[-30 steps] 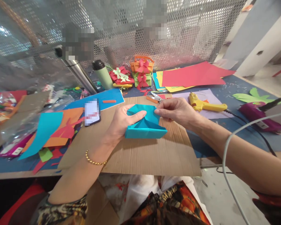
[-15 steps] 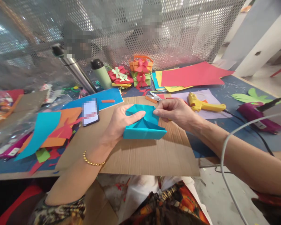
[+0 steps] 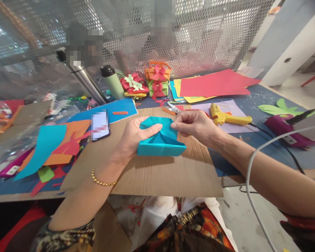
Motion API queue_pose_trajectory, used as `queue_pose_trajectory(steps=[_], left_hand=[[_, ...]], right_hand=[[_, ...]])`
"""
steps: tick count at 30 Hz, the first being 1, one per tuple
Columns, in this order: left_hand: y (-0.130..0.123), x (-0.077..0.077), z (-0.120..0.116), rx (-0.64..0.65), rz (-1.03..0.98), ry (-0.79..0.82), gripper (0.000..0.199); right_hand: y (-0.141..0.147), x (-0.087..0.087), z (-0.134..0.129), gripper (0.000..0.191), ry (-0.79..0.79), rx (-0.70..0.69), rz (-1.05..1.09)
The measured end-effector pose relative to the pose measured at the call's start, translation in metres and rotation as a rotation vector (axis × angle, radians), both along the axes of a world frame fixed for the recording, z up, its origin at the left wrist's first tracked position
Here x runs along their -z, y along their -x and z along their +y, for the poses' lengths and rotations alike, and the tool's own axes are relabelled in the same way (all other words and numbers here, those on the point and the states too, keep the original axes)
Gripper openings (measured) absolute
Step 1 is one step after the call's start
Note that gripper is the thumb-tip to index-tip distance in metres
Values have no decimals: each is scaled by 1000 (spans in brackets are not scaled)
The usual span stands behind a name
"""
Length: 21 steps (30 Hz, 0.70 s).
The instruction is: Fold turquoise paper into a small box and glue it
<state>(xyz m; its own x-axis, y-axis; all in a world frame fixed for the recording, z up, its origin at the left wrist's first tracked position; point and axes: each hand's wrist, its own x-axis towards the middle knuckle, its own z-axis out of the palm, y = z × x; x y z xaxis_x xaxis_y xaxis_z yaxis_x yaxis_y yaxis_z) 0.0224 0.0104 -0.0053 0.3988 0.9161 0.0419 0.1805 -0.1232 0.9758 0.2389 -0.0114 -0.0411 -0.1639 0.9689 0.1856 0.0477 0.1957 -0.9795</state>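
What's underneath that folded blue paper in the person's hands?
Brown cardboard shows below the blue paper, which the left hand grips and the right hand pinches at its edge. The patch directly underneath is covered by paper and hands, so I can't tell what's there.

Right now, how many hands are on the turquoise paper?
2: left hand gripping the turquoise paper by its left side, right hand pinching its right edge. No others show.
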Motion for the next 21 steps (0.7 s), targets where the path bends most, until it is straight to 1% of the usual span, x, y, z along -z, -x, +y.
queue_pose_trajectory(steps=[7, 11, 15, 21], left_hand=[[0, 0, 0, -4, 19, -19, 39], [-1, 0, -1, 3, 11, -25, 37], [-1, 0, 0, 0, 17, -17, 39], [-2, 0, 1, -19, 19, -45, 39]], right_hand=[[-1, -1, 1, 51, -16, -27, -12], [-2, -1, 1, 49, -66, -45, -19], [-4, 0, 2, 46, -101, -37, -54], [-6, -1, 6, 47, -99, -77, -95]])
